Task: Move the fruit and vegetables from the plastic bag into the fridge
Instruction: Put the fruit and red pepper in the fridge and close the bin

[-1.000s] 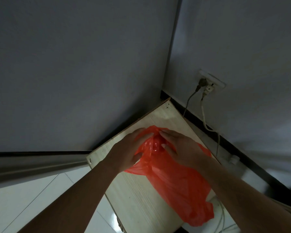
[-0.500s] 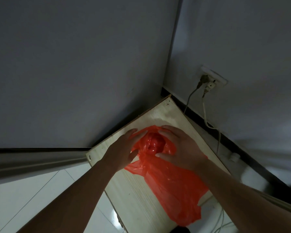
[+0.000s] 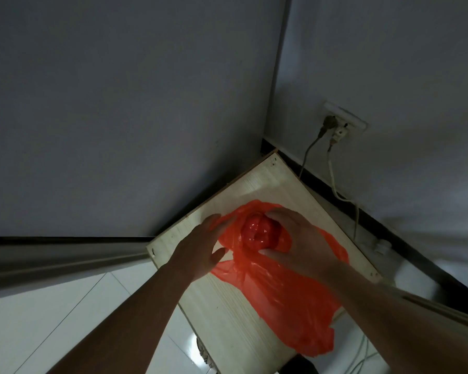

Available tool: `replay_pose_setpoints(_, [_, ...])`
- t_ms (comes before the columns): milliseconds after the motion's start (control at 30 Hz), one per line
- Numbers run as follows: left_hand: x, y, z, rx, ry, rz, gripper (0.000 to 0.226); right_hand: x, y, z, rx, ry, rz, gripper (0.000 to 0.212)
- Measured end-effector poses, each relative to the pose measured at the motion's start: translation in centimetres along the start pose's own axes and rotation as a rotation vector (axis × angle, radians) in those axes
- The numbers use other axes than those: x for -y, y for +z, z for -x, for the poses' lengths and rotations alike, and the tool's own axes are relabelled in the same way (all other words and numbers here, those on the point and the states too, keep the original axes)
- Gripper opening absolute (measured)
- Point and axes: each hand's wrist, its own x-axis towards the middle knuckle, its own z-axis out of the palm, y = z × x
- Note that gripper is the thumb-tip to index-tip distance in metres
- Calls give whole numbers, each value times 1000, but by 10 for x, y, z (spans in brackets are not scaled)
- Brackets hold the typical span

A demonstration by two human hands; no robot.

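**A:** how tight is that corner? Left hand (image 3: 200,247) is spread flat, fingers loose, pressing the near-left edge of the red plastic bag (image 3: 287,287), not clamped on anything. Bare board off its thumb side.

**B:** pale wooden tabletop (image 3: 227,314), back edges close against the two grey walls (image 3: 119,103), white floor tiles (image 3: 52,319) below on the left. Right hand (image 3: 303,244) curls around a round lump in the bag (image 3: 257,232), through the plastic. Can't tell what it is. Beyond that hand: wall socket (image 3: 341,125), cables hanging down.
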Motion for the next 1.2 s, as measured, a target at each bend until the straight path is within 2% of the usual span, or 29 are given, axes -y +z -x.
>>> replay_pose_setpoints(200, [-17, -26, 25, 10, -61, 69, 69, 24, -23, 32, -119, 107, -105, 73])
replay_pose_setpoints(433, [-69, -96, 73, -144, -54, 191, 53, 87, -66, 88, -204, 184, -224, 58])
replay_pose_setpoints(667, [-130, -133, 133, -162, 64, 302, 59, 141, -82, 157, -271, 251, -293, 69])
replay_pose_setpoints(833, [-169, -149, 173, -79, 132, 340, 71, 173, -94, 205, -265, 200, -273, 71])
replay_pose_setpoints(967, [-192, -152, 202, 11, 101, 387, 72, 185, -103, 237, -207, 161, -227, 74])
replay_pose_setpoints(1100, [-201, -155, 236, -4, 46, 444, 72, 203, -117, 249, -135, 77, -170, 63])
replay_pose_setpoints(1200, [-210, -157, 259, -82, -25, 486, 73, 216, -128, 248, -80, -27, -136, 61])
